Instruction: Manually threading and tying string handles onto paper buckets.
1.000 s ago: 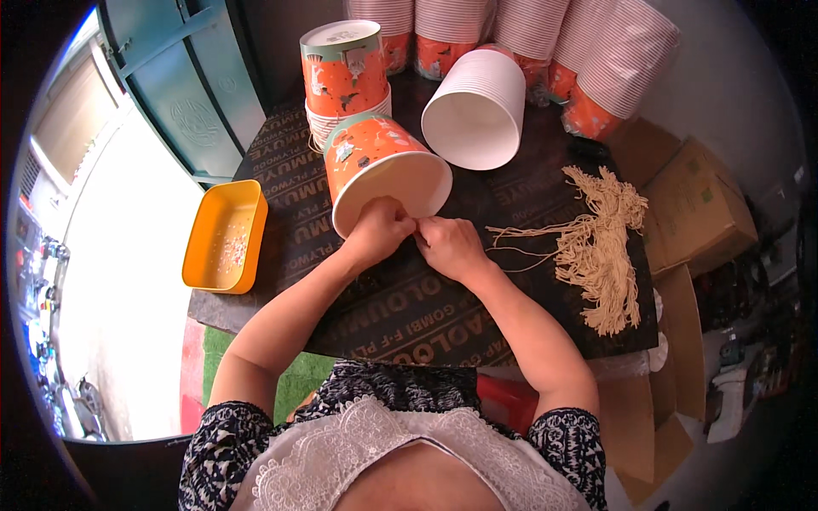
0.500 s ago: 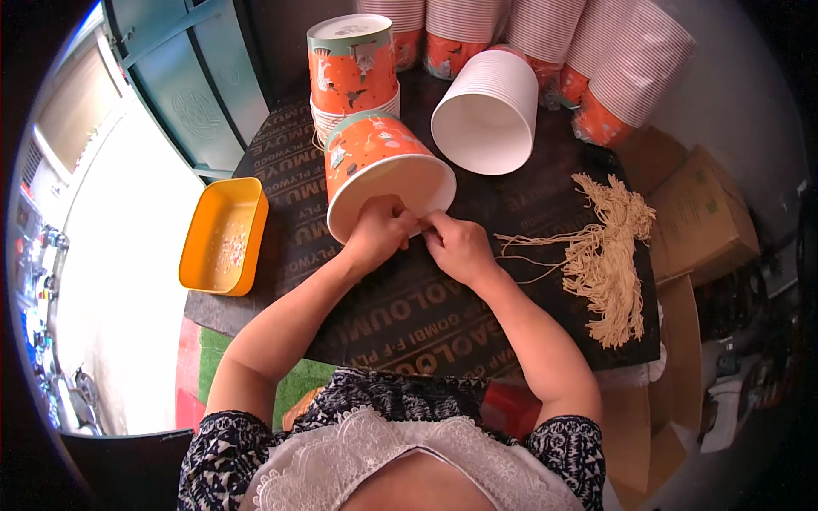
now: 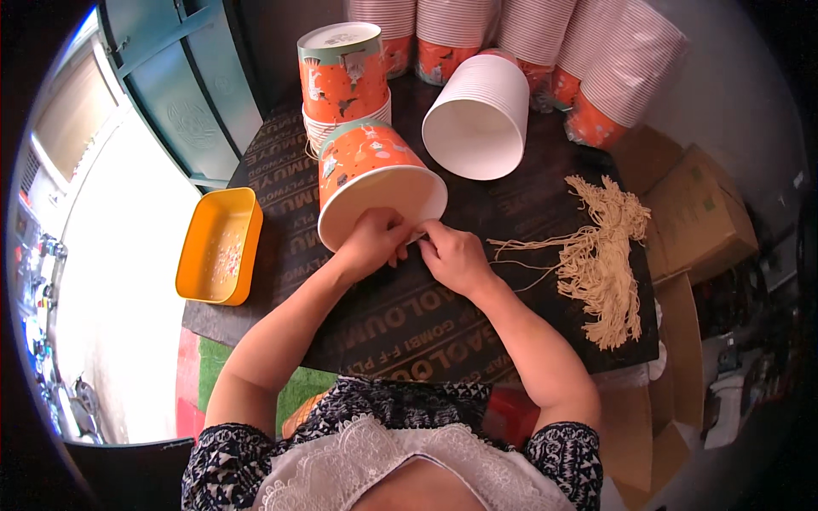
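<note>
An orange paper bucket [image 3: 368,157] with printed figures, a green base band and a white rim lies tilted on the dark table, its mouth toward me. My left hand [image 3: 371,242] is at the near edge of the mouth, fingers curled around the rim and partly inside. Beside it my right hand [image 3: 452,255] pinches the same rim with thumb and forefinger. Both hands are closed, their fingertips nearly meeting. Anything small between the fingertips is hidden. To the right of my right hand lies a bundle of beige cords [image 3: 605,264], a few strands reaching toward the hand.
Behind the bucket stands an upside-down stack of orange buckets [image 3: 342,81]. A white-sided bucket stack [image 3: 479,119] lies on its side. Wrapped bucket stacks [image 3: 535,38] line the back. A yellow tub [image 3: 220,247] with small bits stands left; cardboard boxes [image 3: 703,213] are right.
The view has shifted slightly, so the table's things sit a little further left. Both hands stay at the bucket's rim, with a small shift of the fingers.
</note>
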### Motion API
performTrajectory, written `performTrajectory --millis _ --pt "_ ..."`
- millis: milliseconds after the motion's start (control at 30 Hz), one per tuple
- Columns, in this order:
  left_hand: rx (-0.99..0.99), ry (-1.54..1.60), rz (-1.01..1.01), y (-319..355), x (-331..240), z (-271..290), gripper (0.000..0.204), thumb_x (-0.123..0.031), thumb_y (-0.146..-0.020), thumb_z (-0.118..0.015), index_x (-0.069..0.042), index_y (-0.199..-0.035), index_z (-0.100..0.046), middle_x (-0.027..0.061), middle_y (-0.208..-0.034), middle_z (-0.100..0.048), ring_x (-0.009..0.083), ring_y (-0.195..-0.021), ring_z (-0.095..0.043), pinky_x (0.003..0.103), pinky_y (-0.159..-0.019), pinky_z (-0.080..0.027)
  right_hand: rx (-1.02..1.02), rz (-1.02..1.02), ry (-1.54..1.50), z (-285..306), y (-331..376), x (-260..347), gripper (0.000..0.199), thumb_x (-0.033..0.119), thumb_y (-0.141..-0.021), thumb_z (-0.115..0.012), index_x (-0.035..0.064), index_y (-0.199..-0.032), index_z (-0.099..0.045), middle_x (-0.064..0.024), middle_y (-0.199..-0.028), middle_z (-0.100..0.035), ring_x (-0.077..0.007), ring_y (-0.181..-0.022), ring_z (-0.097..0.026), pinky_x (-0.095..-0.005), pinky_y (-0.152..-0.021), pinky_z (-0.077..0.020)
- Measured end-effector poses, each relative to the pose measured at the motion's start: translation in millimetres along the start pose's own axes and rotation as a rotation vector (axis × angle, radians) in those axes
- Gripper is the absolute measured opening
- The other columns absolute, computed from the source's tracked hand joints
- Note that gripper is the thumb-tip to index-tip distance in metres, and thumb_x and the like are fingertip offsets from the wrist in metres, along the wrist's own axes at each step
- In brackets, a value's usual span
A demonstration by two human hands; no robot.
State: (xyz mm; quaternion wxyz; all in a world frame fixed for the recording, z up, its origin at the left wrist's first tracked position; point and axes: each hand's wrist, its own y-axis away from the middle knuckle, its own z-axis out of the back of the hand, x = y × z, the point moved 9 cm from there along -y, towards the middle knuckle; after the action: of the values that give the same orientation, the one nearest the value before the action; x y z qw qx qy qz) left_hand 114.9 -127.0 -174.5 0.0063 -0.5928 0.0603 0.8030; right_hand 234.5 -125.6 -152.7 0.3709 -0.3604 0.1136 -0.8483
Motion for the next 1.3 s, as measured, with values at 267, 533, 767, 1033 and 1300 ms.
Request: performTrajectory --millis 267,533,767,1033,1300 --pt "0.058 0.056 -0.041 1.4 0.2 -2.5 0.009 -0.002 -0.086 -0.058 0.006 -0.09 -0.058 0.0106 -0.075 -0.061 0.0142 -0.06 -0.06 0.025 -0.049 -0.048 0.005 -0.057 -0.191 16.6 2.6 4.3 0.018 0.002 -0.084 -0.056 0.0027 -0.102 -0.051 -0.0188 -0.077 -0.064 -0.0369 -0.072 -0.065 -0.0435 -0.061 -0.0509" --pt "0.053 -0.021 -0.106 5.8 -3.7 -7.7 0.009 -0.002 -0.085 -0.061 0.005 -0.09 -0.059 0.0069 -0.069 -0.06 0.0129 -0.056 -0.058 0.026 -0.047 -0.048 -0.123 0.01 -0.411 22.0 -2.1 16.1 0.016 -0.003 -0.088 -0.05 0.0009 -0.103 -0.053 -0.0158 -0.08 -0.066 -0.0304 -0.077 -0.068 -0.0372 -0.065 -0.0526" --pt "0.01 -0.031 -0.081 3.1 -0.4 -4.2 0.014 -0.009 -0.091 -0.057 0.004 -0.088 -0.058 0.0067 -0.065 -0.058 0.012 -0.052 -0.056 0.025 -0.044 -0.046 -0.113 0.178 -0.288 32.1 -4.2 32.5 0.007 -0.003 -0.075 -0.057 0.0001 -0.08 -0.059 -0.0132 -0.08 -0.06 -0.0298 -0.068 -0.064 -0.0364 -0.061 -0.0514" --pt "0.039 0.019 -0.084 0.0 3.4 -4.4 0.01 -0.006 -0.093 -0.052 0.002 -0.088 -0.054 0.007 -0.064 -0.058 0.0136 -0.051 -0.056 0.027 -0.044 -0.046 -0.112 0.063 0.213 14.3 -3.2 32.5 0.012 0.006 -0.076 -0.059 -0.0002 -0.086 -0.059 -0.0149 -0.083 -0.056 -0.0347 -0.068 -0.063 -0.0442 -0.058 -0.0521" --pt "0.114 -0.009 -0.132 1.8 -2.3 -8.4 0.009 -0.006 -0.093 -0.049 0.002 -0.088 -0.052 0.0088 -0.068 -0.058 0.0154 -0.055 -0.058 0.028 -0.048 -0.049 -0.157 0.036 0.174 15.9 -4.9 28.9 0.011 0.009 -0.085 -0.053 0.0007 -0.092 -0.056 -0.021 -0.077 -0.063 -0.0382 -0.064 -0.064 -0.0467 -0.055 -0.0516"
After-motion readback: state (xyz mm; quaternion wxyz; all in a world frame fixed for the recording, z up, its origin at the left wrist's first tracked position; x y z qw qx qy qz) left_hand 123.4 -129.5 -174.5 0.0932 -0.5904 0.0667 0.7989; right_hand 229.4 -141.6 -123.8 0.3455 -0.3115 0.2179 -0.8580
